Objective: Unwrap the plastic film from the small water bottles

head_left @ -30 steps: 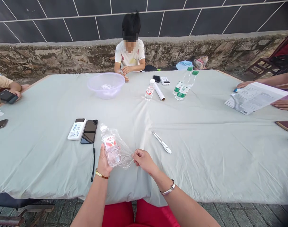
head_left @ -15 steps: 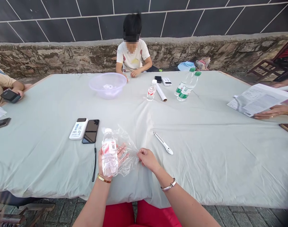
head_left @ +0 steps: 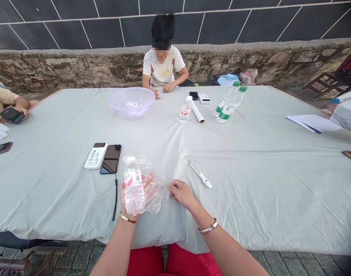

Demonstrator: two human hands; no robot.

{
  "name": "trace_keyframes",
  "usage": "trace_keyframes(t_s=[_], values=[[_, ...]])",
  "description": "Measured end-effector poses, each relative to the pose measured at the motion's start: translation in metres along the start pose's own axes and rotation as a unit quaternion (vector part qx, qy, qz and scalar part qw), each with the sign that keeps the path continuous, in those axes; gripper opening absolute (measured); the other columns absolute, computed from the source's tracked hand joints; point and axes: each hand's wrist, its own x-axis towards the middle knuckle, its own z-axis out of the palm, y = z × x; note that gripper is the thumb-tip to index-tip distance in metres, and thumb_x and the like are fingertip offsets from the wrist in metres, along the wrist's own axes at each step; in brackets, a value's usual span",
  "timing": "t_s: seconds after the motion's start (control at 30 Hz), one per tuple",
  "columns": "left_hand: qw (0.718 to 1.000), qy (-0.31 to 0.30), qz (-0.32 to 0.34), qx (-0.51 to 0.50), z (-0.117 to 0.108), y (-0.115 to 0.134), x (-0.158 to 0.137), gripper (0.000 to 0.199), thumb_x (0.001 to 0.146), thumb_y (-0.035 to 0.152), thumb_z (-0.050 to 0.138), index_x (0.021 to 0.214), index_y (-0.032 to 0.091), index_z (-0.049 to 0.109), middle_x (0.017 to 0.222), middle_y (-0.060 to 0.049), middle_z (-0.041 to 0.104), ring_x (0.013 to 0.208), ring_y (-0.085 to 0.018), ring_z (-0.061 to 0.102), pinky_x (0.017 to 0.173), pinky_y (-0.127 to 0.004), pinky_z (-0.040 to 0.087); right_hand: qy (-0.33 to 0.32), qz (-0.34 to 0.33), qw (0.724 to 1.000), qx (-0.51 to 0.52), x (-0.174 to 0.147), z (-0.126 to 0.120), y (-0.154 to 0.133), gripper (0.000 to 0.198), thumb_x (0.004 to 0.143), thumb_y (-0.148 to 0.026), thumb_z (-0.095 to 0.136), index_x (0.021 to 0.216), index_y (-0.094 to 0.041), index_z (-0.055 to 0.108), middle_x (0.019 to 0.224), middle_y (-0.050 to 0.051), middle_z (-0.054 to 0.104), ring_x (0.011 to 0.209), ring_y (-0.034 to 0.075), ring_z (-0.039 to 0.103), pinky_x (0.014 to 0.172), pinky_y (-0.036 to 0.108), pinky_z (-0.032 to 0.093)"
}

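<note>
My left hand (head_left: 149,188) lies palm up with its fingers spread, and a clear plastic bottle (head_left: 134,191) with a white cap and a red-and-white label rests on the palm. Thin clear plastic film (head_left: 158,193) surrounds the bottle and covers my left fingers; I cannot tell whether it is a bag or a sheet. To the right, my right hand (head_left: 181,192) is closed in a pinch on the gathered end of this film, pulling it into creases. A white pen (head_left: 200,173) lies on the cloth beyond my right hand.
A white power bank (head_left: 95,156) and a black phone (head_left: 111,159) lie left of the bottle. Farther off stand a purple basin (head_left: 131,111), a small bottle (head_left: 185,110), a white roll (head_left: 197,112) and green-capped bottles (head_left: 228,109). A person (head_left: 164,67) sits opposite; others sit at both sides.
My hands, the bottle and the film keep almost the same pose. At the right, the person's printed sheet has moved away, and white paper with a dark pen now shows on the table.
</note>
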Motion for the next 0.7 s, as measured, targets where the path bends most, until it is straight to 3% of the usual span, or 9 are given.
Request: trace_keyframes(t_s=[0.13,0.27,0.4,0.47,0.6,0.7], values=[[0.999,0.045,0.003,-0.016,-0.007,0.001,0.001,0.054,0.077,0.066,0.042,0.09,0.021,0.069,0.106,-0.013,0.067,0.107,-0.031,0.058,0.088,-0.047,0.047,0.009,0.003,1.0,0.01,0.0,-0.003,-0.002,0.021,0.074,-0.034,0.054,0.06,-0.021,0.044,0.052,-0.006,0.048,0.038,0.006,0.04,0.041,0.021,0.034],[0.998,0.059,0.013,0.011,-0.015,0.0,0.003,0.065,0.073,0.077,0.042,0.094,0.023,0.071,0.094,-0.012,0.069,0.088,-0.028,0.063,0.081,-0.044,0.05,0.003,-0.004,0.999,0.053,-0.003,-0.018,-0.008,0.018,0.071,-0.037,0.057,0.067,-0.02,0.051,0.057,-0.005,0.049,0.044,0.007,0.043,0.044,0.022,0.038],[0.999,0.026,-0.006,-0.024,-0.015,-0.004,0.004,0.066,0.072,0.076,0.044,0.093,0.021,0.072,0.102,-0.013,0.068,0.103,-0.031,0.06,0.085,-0.045,0.049,0.133,-0.078,0.987,0.048,-0.014,-0.031,-0.022,0.017,0.072,-0.037,0.056,0.075,-0.02,0.057,0.065,-0.002,0.053,0.054,0.01,0.046,0.051,0.024,0.041],[0.999,0.006,-0.015,-0.043,-0.011,-0.007,0.004,0.064,0.074,0.074,0.044,0.091,0.019,0.071,0.112,-0.016,0.065,0.114,-0.033,0.054,0.089,-0.048,0.047,0.157,-0.127,0.979,0.036,-0.023,-0.024,-0.032,0.015,0.073,-0.035,0.056,0.076,-0.02,0.058,0.066,0.0,0.055,0.057,0.011,0.047,0.054,0.024,0.042],[0.999,-0.022,-0.022,-0.033,-0.001,-0.014,0.005,0.064,0.076,0.073,0.039,0.095,0.02,0.07,0.119,-0.014,0.062,0.122,-0.033,0.048,0.092,-0.049,0.046,-0.004,-0.151,0.986,0.064,-0.038,0.01,-0.045,0.014,0.075,-0.035,0.056,0.078,-0.021,0.06,0.067,-0.001,0.058,0.058,0.012,0.049,0.055,0.024,0.044],[0.999,-0.027,-0.037,-0.023,0.004,-0.02,0.005,0.065,0.074,0.074,0.04,0.095,0.021,0.07,0.118,-0.013,0.063,0.119,-0.034,0.051,0.089,-0.049,0.047,-0.05,-0.157,0.985,0.045,-0.041,0.031,-0.045,0.018,0.078,-0.037,0.056,0.082,-0.021,0.062,0.071,-0.001,0.06,0.06,0.012,0.052,0.059,0.025,0.044]])
